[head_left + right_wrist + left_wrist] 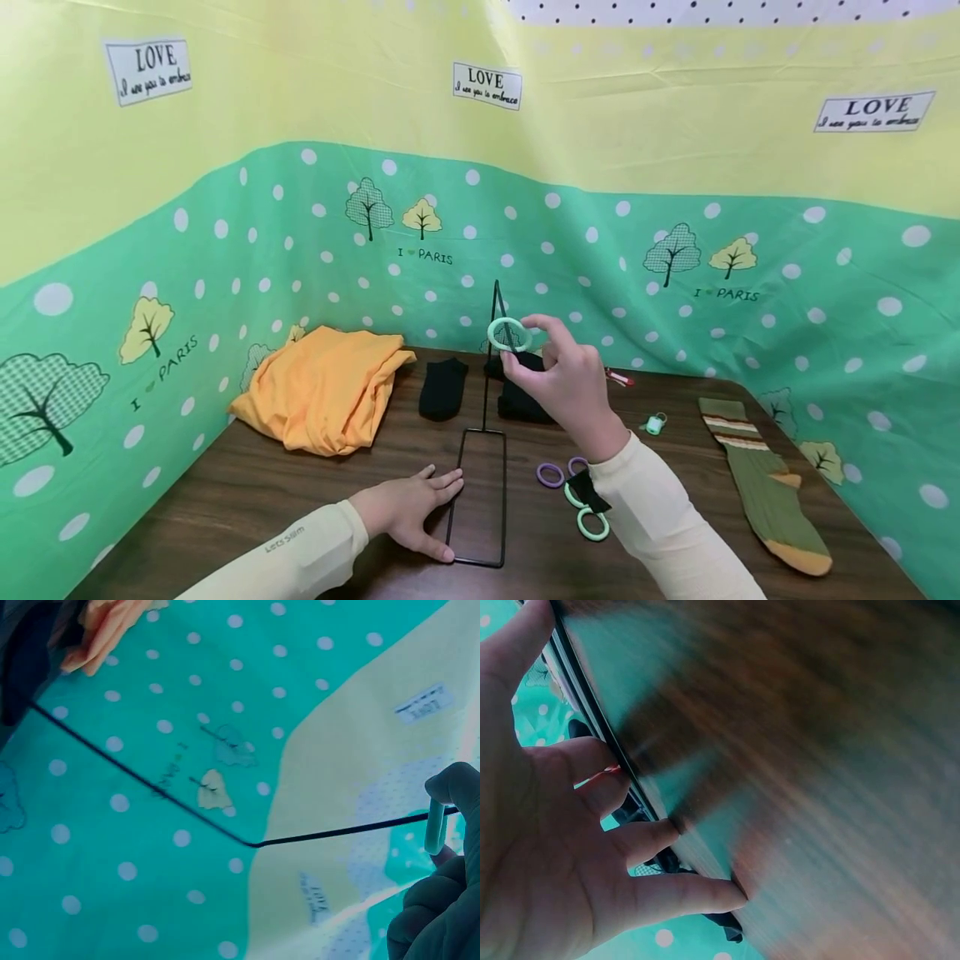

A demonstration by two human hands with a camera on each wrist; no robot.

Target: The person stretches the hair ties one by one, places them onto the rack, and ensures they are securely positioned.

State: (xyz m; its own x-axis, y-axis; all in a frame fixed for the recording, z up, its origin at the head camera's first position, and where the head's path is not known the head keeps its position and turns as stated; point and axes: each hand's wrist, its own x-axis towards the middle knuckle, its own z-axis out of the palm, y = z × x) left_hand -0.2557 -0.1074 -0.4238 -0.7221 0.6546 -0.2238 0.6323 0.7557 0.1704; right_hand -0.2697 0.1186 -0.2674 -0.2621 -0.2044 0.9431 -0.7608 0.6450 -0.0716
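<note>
My right hand (566,379): raised, thumb and forefinger pinching the near side of a pale green ring (492,337).
Pale green ring: in the air near the top of the black wire stand (505,500); from my head view the sloping arm crosses inside its hoop, and wire shows on both sides of it by my right wrist, yet I cannot tell for certain that it is threaded.
My left hand (408,506): fingers spread, lying at the left long side of the stand's base, thumb on its near left corner.
Stand base: flat on the table (247,500), between its left and right edges.
Loose rings: purple rings (539,473) and green rings (592,539) right of the base, a black piece (588,492) lying over some of them.
Far edge: orange cloth (322,392) at the left corner, then a black sock (442,389), black cloth (517,404) partly behind my right hand, and a small red item (619,377).
Right edge: olive sock (772,483) alongside, green tag (655,423) farther in.
</note>
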